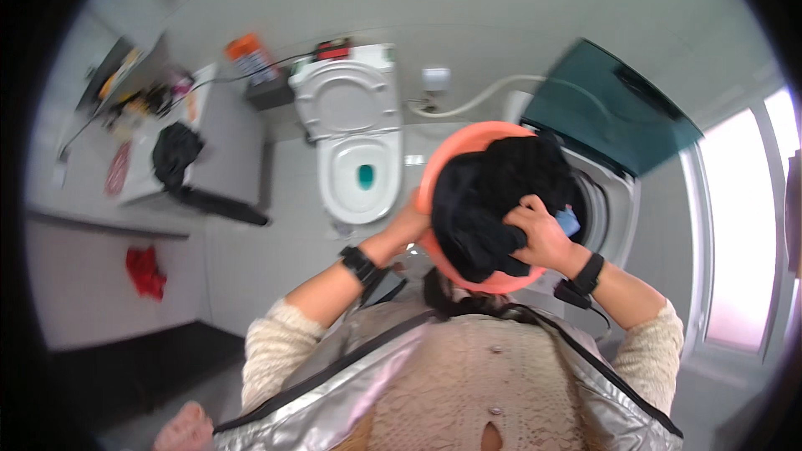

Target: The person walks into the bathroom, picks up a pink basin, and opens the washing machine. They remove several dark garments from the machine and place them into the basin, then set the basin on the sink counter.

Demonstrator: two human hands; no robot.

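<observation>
A round orange plastic basin (pixel 452 145) is tilted against the top-loading washing machine (pixel 625 225), whose dark lid (pixel 617 106) stands raised. Dark clothes (pixel 482 200) fill the basin and reach over its right side towards the machine's drum opening. My left hand (pixel 412 224) grips the basin's left rim, its fingers partly hidden. With its fingers bent into the dark cloth, my right hand (pixel 540 235) holds part of the clothes near the drum. A light blue piece of cloth (pixel 567 221) shows just beyond my right hand, at the drum.
A toilet (pixel 360 181) with its lid up stands left of the basin. Further left, a washbasin cabinet (pixel 232 131) bears a black hair dryer (pixel 178 156) and small items. A pale hose (pixel 482 95) runs along the wall to the washing machine. A window (pixel 736 232) is at the right.
</observation>
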